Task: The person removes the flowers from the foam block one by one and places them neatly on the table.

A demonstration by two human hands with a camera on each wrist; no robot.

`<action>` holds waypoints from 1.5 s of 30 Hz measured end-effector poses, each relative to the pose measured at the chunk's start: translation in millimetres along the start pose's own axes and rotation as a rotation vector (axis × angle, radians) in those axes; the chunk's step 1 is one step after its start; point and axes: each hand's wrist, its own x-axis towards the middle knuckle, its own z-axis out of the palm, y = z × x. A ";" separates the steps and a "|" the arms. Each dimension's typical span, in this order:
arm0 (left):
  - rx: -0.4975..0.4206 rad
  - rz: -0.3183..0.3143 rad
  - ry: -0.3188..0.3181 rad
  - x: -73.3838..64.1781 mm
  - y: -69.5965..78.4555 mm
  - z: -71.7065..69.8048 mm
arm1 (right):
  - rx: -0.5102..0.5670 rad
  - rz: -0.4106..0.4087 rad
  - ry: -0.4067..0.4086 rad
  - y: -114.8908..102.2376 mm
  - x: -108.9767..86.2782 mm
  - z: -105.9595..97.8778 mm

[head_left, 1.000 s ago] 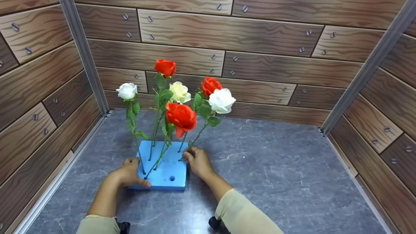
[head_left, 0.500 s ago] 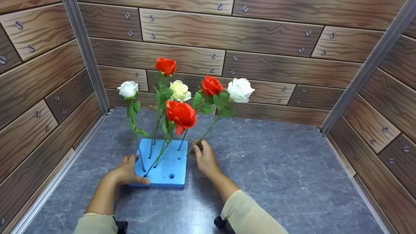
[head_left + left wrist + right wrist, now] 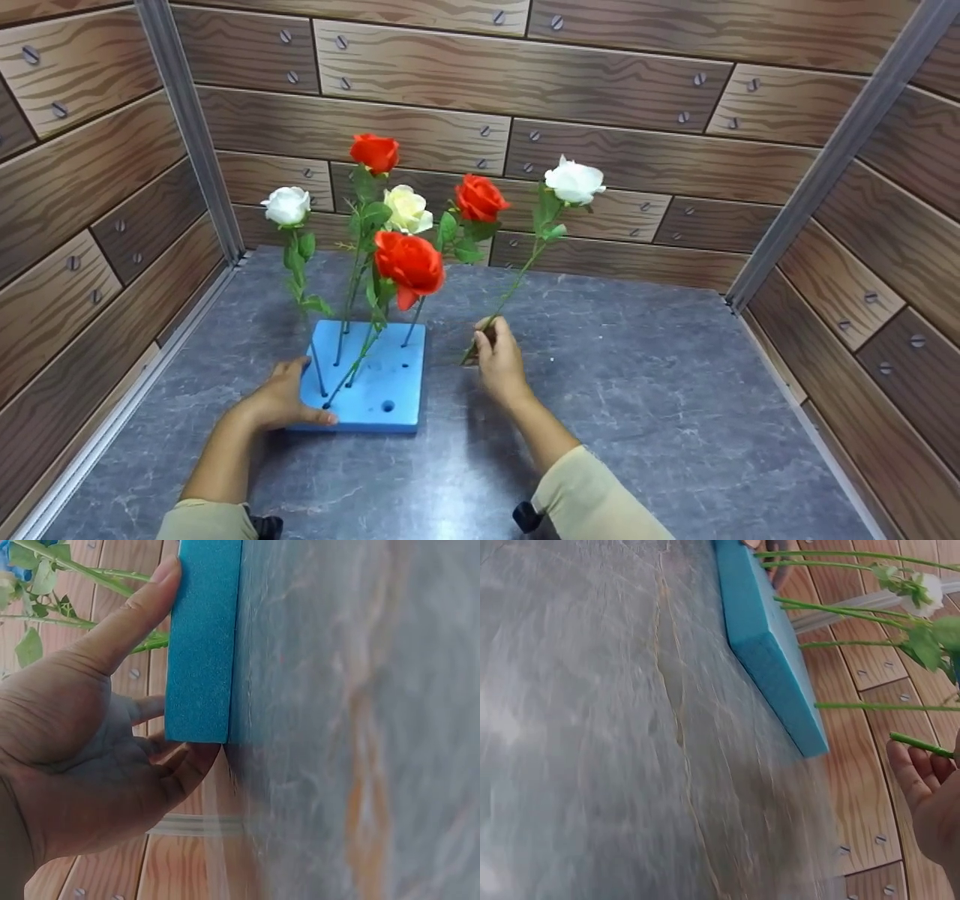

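Observation:
My right hand [image 3: 502, 361] pinches the stem of a white artificial rose [image 3: 574, 181] near its lower end, to the right of a blue foam block [image 3: 375, 417] and apart from it. In the right wrist view, the cut end of that stem [image 3: 919, 745] sticks out past the fingertips. My left hand [image 3: 276, 397] holds the block at its left side; in the left wrist view the thumb lies on the top edge and the fingers sit along the side. Standing in the block are red roses [image 3: 409, 264], a cream rose [image 3: 407, 209] and another white rose [image 3: 286, 206].
The block has a larger hole [image 3: 388, 406] near its front right and a small one [image 3: 405, 366] behind it. Under everything is a grey marbled tabletop [image 3: 637, 405]. Wood-patterned walls [image 3: 420, 75] with metal corner posts [image 3: 187, 127] enclose the back and sides.
My right hand has drawn the white rose's stem out of the block and carried it right and slightly up. The left hand has stayed on the block.

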 end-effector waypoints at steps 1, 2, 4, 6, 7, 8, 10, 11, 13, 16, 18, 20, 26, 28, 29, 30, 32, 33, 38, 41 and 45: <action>0.007 0.003 -0.003 -0.5 -0.3 -0.6 | -0.004 0.011 -0.003 0.0 0.1 -2.9; 0.017 0.009 -0.007 -1.0 -0.5 -1.5 | -0.007 0.024 -0.006 0.1 0.2 -5.8; 0.039 0.020 -0.012 -1.5 -0.4 -3.5 | -0.022 0.045 -0.015 0.3 0.7 -12.2; 0.054 0.032 -0.014 -1.8 0.6 -5.2 | -0.040 0.065 -0.021 0.5 0.9 -18.9; 0.058 0.036 -0.014 -1.7 1.0 -5.8 | -0.046 0.073 -0.026 0.9 0.8 -22.3; 0.061 0.039 -0.015 -1.7 1.6 -6.1 | -0.054 0.092 -0.034 1.1 0.5 -25.6; 0.067 0.042 -0.017 -1.5 2.4 -5.9 | -0.072 0.117 -0.054 2.1 -0.8 -31.8; 0.066 0.043 -0.018 -1.4 2.5 -5.4 | -0.084 0.125 -0.067 2.9 -1.6 -34.6; 0.062 0.044 -0.018 -1.1 2.1 -3.7 | -0.102 0.136 -0.089 4.8 -3.2 -39.5; 0.042 0.048 -0.013 -1.0 1.0 -1.0 | -0.109 0.135 -0.108 8.0 -6.4 -44.9; 0.030 0.051 -0.009 -1.4 0.3 0.0 | -0.100 0.138 -0.120 10.0 -9.3 -47.5; 0.023 0.052 -0.008 -1.5 -0.3 0.8 | -0.102 0.142 -0.137 11.7 -12.5 -50.1; 0.036 0.055 -0.007 0.5 -0.7 1.2 | -0.154 0.165 -0.187 11.7 -20.3 -58.2; 0.040 0.054 -0.007 0.9 0.2 0.4 | -0.167 0.169 -0.205 11.4 -22.6 -60.2; 0.042 0.053 -0.008 1.0 0.8 -0.1 | -0.171 0.173 -0.213 11.2 -23.8 -60.9; 0.041 0.051 -0.010 1.0 1.4 -0.6 | -0.174 0.178 -0.222 11.2 -25.0 -61.5; 0.042 0.047 -0.012 0.6 1.8 -1.0 | -0.181 0.193 -0.241 11.8 -27.7 -61.7; 0.043 0.045 -0.013 0.3 2.1 -1.2 | -0.185 0.200 -0.252 12.2 -29.1 -61.7; 0.058 0.042 -0.010 -0.3 3.2 -1.4 | -0.230 0.213 -0.305 15.0 -35.7 -61.6; 0.066 0.041 -0.005 0.5 3.7 -1.2 | -0.221 0.224 -0.333 17.2 -38.8 -61.5; 0.060 0.034 -0.007 2.1 4.4 -0.8 | -0.222 0.250 -0.360 20.2 -42.4 -59.8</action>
